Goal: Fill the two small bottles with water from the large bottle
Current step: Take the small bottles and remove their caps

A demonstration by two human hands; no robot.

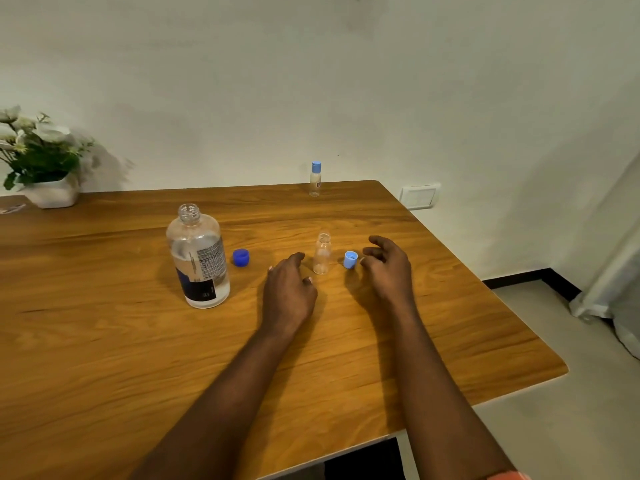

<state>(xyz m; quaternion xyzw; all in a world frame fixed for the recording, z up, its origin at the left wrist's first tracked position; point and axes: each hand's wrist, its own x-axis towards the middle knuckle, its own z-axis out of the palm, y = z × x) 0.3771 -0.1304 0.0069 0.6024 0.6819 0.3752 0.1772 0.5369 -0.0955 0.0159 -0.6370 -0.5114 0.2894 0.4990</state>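
Wooden worktop, near half bare. Large bottle, uncapped, part full, stands left of centre; dark blue cap beside it. Two small bottles: one open mid-worktop w/ light blue cap just right, one capped at far edge. Left hand & right hand flank the open one, palms down, fingers loosely curled, each grip released, holding nothing.

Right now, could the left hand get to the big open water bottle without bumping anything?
Probably yes. The left hand is empty, and the large bottle stands to its left across bare table; only the dark blue cap lies near, behind that path.
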